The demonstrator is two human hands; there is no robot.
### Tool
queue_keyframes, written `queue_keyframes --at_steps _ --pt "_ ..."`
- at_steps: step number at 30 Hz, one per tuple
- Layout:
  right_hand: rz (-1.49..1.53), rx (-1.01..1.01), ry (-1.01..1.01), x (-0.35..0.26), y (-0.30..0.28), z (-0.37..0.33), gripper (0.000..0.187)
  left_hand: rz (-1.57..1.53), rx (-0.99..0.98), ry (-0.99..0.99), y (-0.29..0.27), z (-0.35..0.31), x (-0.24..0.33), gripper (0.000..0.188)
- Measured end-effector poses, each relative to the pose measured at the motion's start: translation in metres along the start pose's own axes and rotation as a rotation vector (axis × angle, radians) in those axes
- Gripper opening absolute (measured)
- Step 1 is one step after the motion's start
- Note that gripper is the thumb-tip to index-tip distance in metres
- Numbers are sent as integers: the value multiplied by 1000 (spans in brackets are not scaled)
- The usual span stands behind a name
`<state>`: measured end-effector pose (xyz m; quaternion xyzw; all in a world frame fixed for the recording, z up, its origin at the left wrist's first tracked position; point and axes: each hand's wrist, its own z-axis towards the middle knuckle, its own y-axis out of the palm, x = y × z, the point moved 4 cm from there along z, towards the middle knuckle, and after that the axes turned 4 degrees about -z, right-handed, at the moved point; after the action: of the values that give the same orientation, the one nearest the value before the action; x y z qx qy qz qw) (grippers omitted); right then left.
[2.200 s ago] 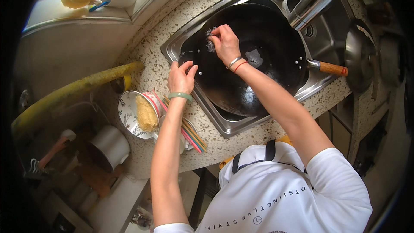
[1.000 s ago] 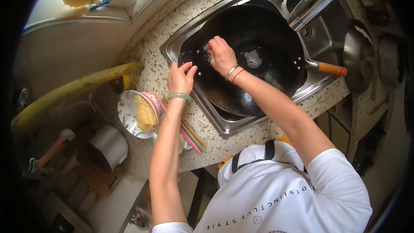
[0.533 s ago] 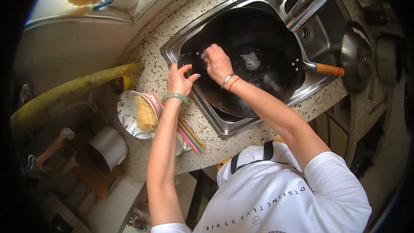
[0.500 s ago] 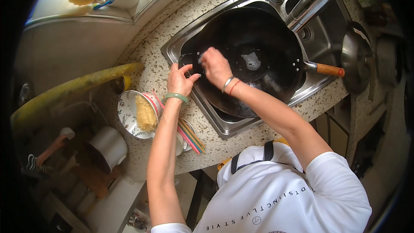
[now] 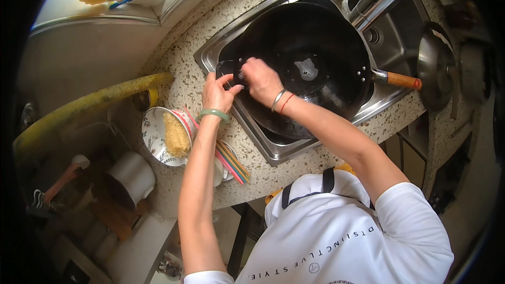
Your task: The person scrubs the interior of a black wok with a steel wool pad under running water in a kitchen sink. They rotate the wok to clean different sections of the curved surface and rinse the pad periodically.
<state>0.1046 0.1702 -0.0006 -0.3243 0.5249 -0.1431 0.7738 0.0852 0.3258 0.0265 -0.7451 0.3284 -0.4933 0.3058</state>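
Counter: the speckled counter [image 5: 184, 55] shows on the left and near sides of the wok.
Sink: the steel sink [image 5: 273, 153] lies under the wok, its rim showing along the wok's left and near sides.
Wok: your big black wok [image 5: 326, 31] sits over the sink, inside facing up; it stays about where it was a moment ago.
Bowl: well to the left of the wok, a patterned bowl [image 5: 152, 131] has a yellow fibrous pad [image 5: 176, 135] in it.
Right hand: your right hand [image 5: 260, 80] has come down from the wok's upper-left wall to its left edge, blurred; its fingers are curled in tight, seemingly on the scrubber.
Left hand: your left hand [image 5: 220, 92] is at the wok's left edge as before, thumb and index parted; you may be steadying there, but I cannot tell whether it grips.
Ear handle: the dark ear handle [image 5: 226, 65] is at the wok's left edge; your rubbing seems to have shifted to this join.
Puddle: a pale puddle [image 5: 306, 69] lies unchanged near the wok's middle.
Scrubber: a greyish sliver of scrubber [image 5: 241, 73] shows inside the wok's left edge, mostly hidden by your fingers.
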Motion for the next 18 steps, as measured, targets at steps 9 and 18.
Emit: queue_keyframes --at_steps 9,18 --pt "120 -25 63 -16 2 -4 21 -48 -29 -53 4 -3 -6 52" --pt "-30 -4 221 23 3 2 17 -84 -113 -173 -2 -3 -1 44"
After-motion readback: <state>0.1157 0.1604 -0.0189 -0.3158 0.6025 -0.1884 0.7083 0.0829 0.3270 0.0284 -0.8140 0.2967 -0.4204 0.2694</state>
